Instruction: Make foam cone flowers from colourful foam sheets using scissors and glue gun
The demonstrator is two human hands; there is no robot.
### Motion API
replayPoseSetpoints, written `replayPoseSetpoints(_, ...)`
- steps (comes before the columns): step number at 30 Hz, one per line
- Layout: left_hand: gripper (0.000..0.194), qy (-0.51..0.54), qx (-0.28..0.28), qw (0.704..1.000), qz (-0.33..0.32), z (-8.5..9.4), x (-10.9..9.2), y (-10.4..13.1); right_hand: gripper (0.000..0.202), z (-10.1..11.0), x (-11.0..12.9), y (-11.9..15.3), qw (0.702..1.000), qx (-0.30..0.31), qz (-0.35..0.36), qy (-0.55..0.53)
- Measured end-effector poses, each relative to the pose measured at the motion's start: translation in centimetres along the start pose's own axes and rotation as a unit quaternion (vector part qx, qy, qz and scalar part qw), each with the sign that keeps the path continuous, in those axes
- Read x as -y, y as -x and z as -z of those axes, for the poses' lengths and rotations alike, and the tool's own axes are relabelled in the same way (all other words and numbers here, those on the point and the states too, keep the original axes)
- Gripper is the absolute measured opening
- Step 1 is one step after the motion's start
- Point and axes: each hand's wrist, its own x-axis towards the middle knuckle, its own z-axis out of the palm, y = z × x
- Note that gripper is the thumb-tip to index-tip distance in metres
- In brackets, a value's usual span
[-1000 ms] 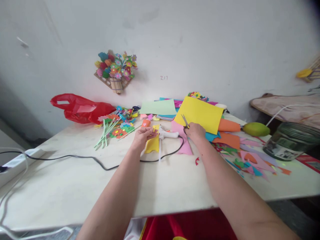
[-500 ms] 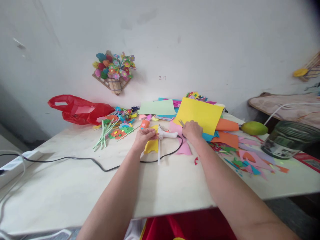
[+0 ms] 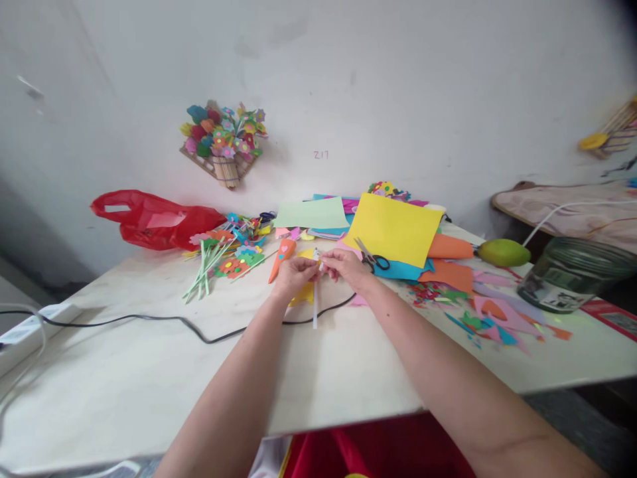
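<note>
My left hand [image 3: 296, 275] and my right hand [image 3: 348, 267] meet fingertip to fingertip over the white glue gun [image 3: 316, 253], each pinched closed. Whatever lies between the fingers is too small to make out. The gun's body is mostly covered by my right hand, and a pale glue stick [image 3: 315, 311] juts from it toward me. Under the gun lies a yellow foam piece [image 3: 302, 295]. Just left of my left hand is an orange cone-shaped piece with hearts [image 3: 283, 257]. Scissors with dark handles [image 3: 374, 258] rest beyond my right hand, beside a yellow sheet [image 3: 398, 229].
A black cord [image 3: 209, 340] crosses the table from a power strip [image 3: 40, 332]. Green stems [image 3: 204, 272] and a red bag [image 3: 159, 222] lie at left. Coloured scraps [image 3: 497, 318], a glass jar [image 3: 567, 279] and a green mango-like fruit [image 3: 503, 253] are at right.
My right hand has let go of the scissors and moved left to meet my left hand. The orange cone-shaped piece now lies uncovered beside my left hand.
</note>
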Motion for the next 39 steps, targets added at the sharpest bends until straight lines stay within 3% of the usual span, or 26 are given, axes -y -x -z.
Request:
replayPoseSetpoints(10, 0.010, -0.075, 0.011, 0.996, -0.043, -0.1, 1.4, -0.5, 0.007, -0.2, -0.4, -0.1, 1.000, -0.022, -0.015, -0.009)
replayPoseSetpoints(21, 0.034, 0.048, 0.047, 0.997, 0.029, 0.0, -1.4, 1.1, 0.010, 0.1, -0.6, -0.3, 0.998, -0.007, -0.026, -0.060)
replayPoseSetpoints(39, 0.038, 0.094, 0.046, 0.994, 0.030, 0.3, -1.1, 0.9, 0.007, -0.1, -0.5, -0.2, 0.996, -0.033, -0.029, -0.081)
